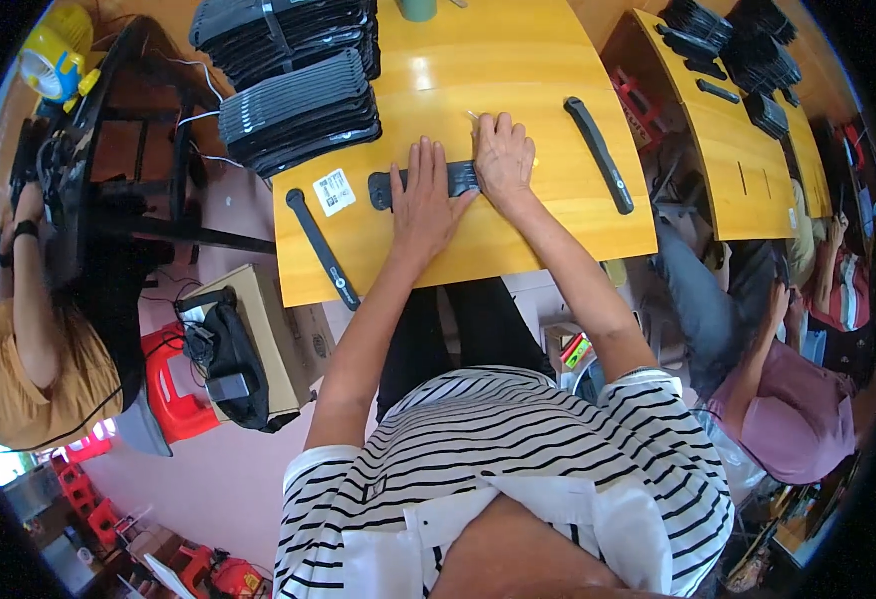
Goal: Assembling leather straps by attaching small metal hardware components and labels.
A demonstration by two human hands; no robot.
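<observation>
While both hands press flat on the yellow tabletop point(558, 215), a black strap point(428, 184) lies under them, its long side running left to right. The left hand point(425, 205) rests on its middle with fingers spread flat, not gripping. The right hand point(504, 158) covers its right end, fingers together.

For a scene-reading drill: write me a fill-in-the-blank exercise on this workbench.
1. Both hands, left hand and right hand, press flat on a black ____ strip.
2. The table top is ____ wood.
3. The white label lies to the strip's ____.
4. The stacks of black parts sit at the table's far ____ corner.

Missing words: plastic; yellow; left; left
</observation>
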